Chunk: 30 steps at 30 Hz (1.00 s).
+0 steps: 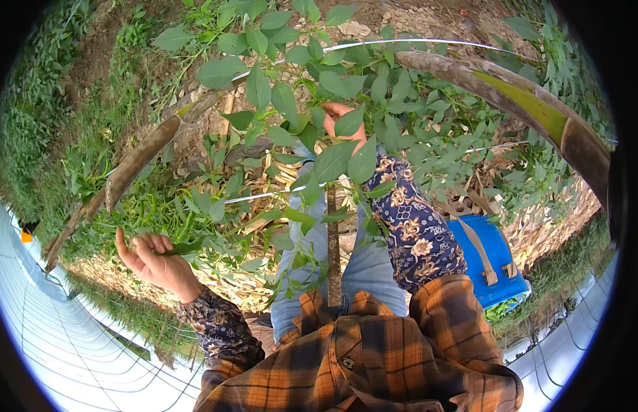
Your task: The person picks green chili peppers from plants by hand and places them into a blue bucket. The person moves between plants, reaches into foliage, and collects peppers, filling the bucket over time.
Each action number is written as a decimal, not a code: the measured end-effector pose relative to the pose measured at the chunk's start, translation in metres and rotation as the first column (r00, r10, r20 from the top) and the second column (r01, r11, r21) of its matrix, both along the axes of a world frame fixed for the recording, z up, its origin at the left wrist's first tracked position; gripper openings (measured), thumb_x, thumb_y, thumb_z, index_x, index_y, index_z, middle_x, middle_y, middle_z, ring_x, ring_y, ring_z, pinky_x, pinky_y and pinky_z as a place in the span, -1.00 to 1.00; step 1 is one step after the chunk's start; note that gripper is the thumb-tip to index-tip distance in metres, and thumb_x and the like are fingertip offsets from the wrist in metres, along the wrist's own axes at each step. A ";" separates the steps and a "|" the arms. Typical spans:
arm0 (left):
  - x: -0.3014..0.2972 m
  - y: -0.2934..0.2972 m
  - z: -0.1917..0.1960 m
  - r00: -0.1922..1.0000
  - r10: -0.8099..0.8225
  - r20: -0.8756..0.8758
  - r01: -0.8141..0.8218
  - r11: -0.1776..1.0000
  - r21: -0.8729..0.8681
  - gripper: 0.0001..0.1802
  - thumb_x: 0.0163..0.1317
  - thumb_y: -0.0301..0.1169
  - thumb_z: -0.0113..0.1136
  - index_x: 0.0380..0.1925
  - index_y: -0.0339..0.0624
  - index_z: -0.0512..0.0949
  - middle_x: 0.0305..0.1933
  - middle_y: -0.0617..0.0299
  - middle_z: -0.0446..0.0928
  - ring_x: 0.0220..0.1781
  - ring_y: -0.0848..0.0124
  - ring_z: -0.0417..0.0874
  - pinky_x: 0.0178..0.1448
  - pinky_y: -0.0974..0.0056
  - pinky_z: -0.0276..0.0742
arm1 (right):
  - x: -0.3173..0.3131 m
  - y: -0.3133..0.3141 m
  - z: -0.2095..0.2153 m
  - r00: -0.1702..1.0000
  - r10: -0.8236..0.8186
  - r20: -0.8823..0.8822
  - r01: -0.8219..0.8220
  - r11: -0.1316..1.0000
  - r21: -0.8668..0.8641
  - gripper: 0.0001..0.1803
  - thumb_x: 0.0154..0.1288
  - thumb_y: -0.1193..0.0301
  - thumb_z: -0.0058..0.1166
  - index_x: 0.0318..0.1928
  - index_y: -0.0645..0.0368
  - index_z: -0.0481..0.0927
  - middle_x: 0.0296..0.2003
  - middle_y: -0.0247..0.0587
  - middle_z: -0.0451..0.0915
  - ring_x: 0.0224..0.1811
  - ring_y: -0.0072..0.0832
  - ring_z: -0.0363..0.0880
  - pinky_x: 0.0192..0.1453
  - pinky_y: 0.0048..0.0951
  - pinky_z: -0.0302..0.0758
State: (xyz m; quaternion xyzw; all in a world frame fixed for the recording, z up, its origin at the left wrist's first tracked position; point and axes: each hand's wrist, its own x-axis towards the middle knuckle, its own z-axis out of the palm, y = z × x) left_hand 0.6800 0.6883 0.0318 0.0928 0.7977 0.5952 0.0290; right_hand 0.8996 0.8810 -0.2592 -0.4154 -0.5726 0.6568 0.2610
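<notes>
Leafy green plants [332,161], apparently pepper plants, fill the space before me. My left hand [154,261] is at the left, beside the lower foliage. Its index finger sticks out while the other fingers curl in around what looks like a green leaf [188,245]. Farther off, near the middle, my right hand [343,122] reaches in among the stems. Leaves cover much of it, so its fingertips and anything in them are hidden. A patterned dark blue sleeve [415,220] covers my right forearm, below those leaves.
White strings [428,41] run across the plants. Weathered poles [144,154] slant at the left, with another pole [511,96] at the right. An upright stake [334,247] stands between my legs. A blue container [487,257] with straps is at my right. Dry husks [552,220] cover the ground.
</notes>
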 end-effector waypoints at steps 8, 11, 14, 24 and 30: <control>0.048 0.024 -0.278 0.253 -0.495 0.831 0.686 0.698 0.207 -0.77 0.33 -0.43 0.20 -0.07 -0.29 0.60 -0.37 0.25 0.56 -0.41 0.52 0.54 -0.47 0.34 0.39 | -0.002 0.026 0.015 0.845 0.226 0.484 -0.275 0.961 0.032 -0.79 -0.05 0.45 0.16 -0.33 0.23 0.66 -0.41 0.12 0.61 -0.31 0.12 0.57 -0.22 -0.07 0.54; 0.094 0.076 -0.305 0.237 -0.596 0.767 0.721 0.637 0.273 -0.75 0.30 -0.42 0.22 -0.06 -0.29 0.59 -0.34 0.23 0.58 -0.39 0.49 0.56 -0.43 0.33 0.41 | 0.012 0.020 -0.008 0.937 -0.006 0.350 -0.047 0.989 0.141 -0.84 -0.06 0.45 0.20 -0.38 0.18 0.68 -0.38 0.06 0.64 -0.28 0.07 0.60 -0.19 -0.10 0.54; 0.096 0.087 -0.316 0.325 -0.625 0.710 0.754 0.624 0.204 -0.73 0.28 -0.41 0.25 -0.05 -0.29 0.58 -0.31 0.20 0.59 -0.37 0.45 0.58 -0.39 0.32 0.44 | -0.015 0.033 0.048 0.851 0.215 0.479 -0.235 0.972 -0.018 -0.78 -0.14 0.42 0.29 -0.36 0.15 0.68 -0.37 0.03 0.65 -0.26 0.02 0.62 -0.17 -0.11 0.54; 0.051 0.088 -0.317 0.489 -0.663 0.567 0.748 0.653 0.118 -0.64 0.19 -0.39 0.33 -0.03 -0.28 0.56 -0.21 0.13 0.62 -0.29 0.34 0.65 -0.26 0.29 0.53 | -0.041 0.042 0.106 0.856 0.217 0.469 -0.202 0.976 -0.082 -0.70 -0.03 0.30 0.28 -0.33 0.25 0.61 -0.49 -0.02 0.59 -0.37 0.00 0.57 -0.21 -0.18 0.51; 0.036 0.111 -0.264 0.197 -0.863 0.465 0.847 0.388 0.362 -0.81 0.27 -0.41 0.26 -0.27 -0.35 0.60 -0.28 0.16 0.63 -0.31 0.43 0.61 -0.24 0.29 0.52 | 0.016 0.043 0.082 0.868 0.371 0.329 -0.231 0.890 -0.394 -0.78 0.32 0.38 0.10 -0.25 0.34 0.60 -0.44 -0.21 0.61 -0.39 -0.49 0.56 -0.28 -0.43 0.47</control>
